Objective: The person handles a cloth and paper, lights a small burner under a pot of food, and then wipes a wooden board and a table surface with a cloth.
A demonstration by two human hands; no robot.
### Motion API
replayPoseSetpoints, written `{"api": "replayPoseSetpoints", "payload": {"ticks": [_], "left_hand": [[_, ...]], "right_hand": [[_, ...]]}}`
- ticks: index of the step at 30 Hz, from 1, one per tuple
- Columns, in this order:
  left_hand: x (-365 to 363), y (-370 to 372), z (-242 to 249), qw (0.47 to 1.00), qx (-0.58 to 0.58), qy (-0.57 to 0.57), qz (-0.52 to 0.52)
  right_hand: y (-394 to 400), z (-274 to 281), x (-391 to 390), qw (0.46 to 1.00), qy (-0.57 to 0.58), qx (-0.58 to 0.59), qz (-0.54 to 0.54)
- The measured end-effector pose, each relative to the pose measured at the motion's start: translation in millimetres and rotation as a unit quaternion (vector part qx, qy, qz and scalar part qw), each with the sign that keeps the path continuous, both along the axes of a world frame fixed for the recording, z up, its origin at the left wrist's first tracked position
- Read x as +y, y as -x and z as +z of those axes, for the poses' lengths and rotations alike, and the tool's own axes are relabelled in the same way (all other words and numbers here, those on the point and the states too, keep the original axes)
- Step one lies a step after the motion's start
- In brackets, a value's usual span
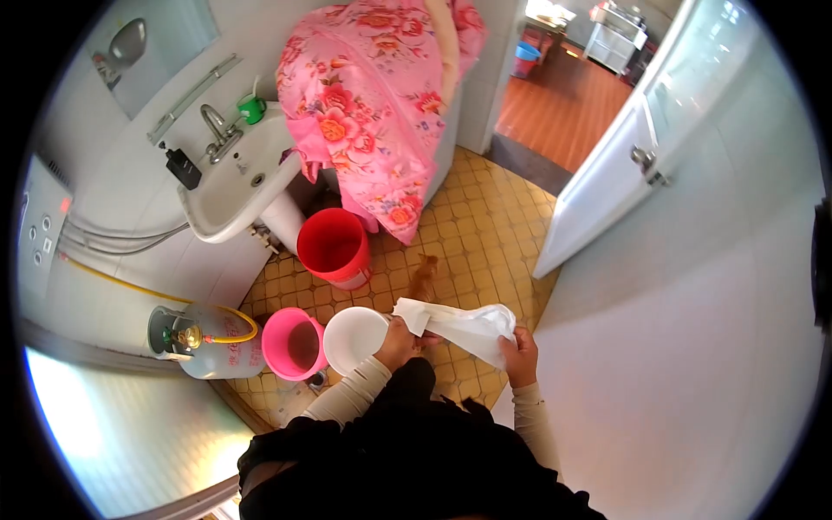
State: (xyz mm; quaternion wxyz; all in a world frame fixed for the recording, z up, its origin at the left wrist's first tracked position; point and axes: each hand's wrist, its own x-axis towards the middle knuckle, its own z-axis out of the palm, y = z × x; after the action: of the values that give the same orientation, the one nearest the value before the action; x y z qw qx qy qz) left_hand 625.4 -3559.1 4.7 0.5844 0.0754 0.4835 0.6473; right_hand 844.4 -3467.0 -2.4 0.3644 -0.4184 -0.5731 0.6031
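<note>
A thin white plastic bag [464, 325] is stretched between my two hands above the tiled floor. My left hand [399, 345] is closed on its folded left end. My right hand [520, 355] pinches the puffed right end between thumb and fingers. Just left of my left hand stands a white bucket [356, 336], its rim partly behind my wrist. Beyond the bag, a small orange-brown shape [423, 277], perhaps a cat, is on the floor; I cannot make it out clearly.
A pink bucket [293, 344] holding brownish liquid and a red bucket [334, 248] stand to the left. Behind them are a gas cylinder [218, 341] and a sink [234, 195]. Pink floral fabric [368, 104] hangs at the back. An open door [607, 182] is at right.
</note>
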Motion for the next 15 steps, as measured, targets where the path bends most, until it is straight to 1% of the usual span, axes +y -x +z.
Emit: {"api": "replayPoseSetpoints", "payload": {"ticks": [2, 3, 4, 6, 7, 8, 10, 11, 12, 14, 15], "left_hand": [[32.0, 12.2, -2.9, 0.998, 0.033, -0.045, -0.024], [48.8, 19.1, -3.3, 0.998, 0.037, -0.045, -0.013], [70.6, 27.2, -2.6, 0.997, 0.037, -0.062, -0.005], [118.3, 46.9, -2.4, 0.994, 0.035, -0.102, 0.011], [143.6, 57.5, -9.2, 0.992, -0.011, -0.12, 0.035], [172.8, 71.2, -16.1, 0.99, -0.005, -0.131, 0.048], [217.5, 92.3, -24.3, 0.989, -0.096, -0.099, 0.06], [239.4, 102.9, -28.4, 0.989, -0.116, -0.08, 0.049], [263.7, 114.2, -13.2, 0.988, -0.112, -0.087, 0.057], [305.7, 123.3, 13.7, 0.99, -0.115, -0.021, 0.084], [331.3, 130.4, -16.4, 0.989, -0.089, -0.076, 0.087]], "right_hand": [[12.4, -4.3, 36.4, 0.999, 0.039, 0.009, -0.023], [20.0, -10.0, 56.3, 0.999, 0.015, 0.038, -0.028], [24.1, -13.6, 79.5, 0.999, 0.012, 0.042, -0.017], [36.6, -20.0, 127.7, 0.997, -0.061, 0.039, 0.035], [48.7, -4.4, 147.1, 0.994, -0.097, -0.006, 0.056], [64.3, 4.4, 172.4, 0.992, -0.107, -0.001, 0.069], [88.4, 21.7, 207.6, 0.986, -0.083, 0.062, 0.128], [97.0, 35.1, 221.8, 0.987, -0.089, 0.005, 0.137], [108.1, 41.1, 240.9, 0.985, -0.094, 0.009, 0.146], [117.8, 47.1, 271.2, 0.982, -0.006, 0.039, 0.184], [122.2, 50.5, 283.2, 0.98, 0.062, 0.07, 0.177]]}}
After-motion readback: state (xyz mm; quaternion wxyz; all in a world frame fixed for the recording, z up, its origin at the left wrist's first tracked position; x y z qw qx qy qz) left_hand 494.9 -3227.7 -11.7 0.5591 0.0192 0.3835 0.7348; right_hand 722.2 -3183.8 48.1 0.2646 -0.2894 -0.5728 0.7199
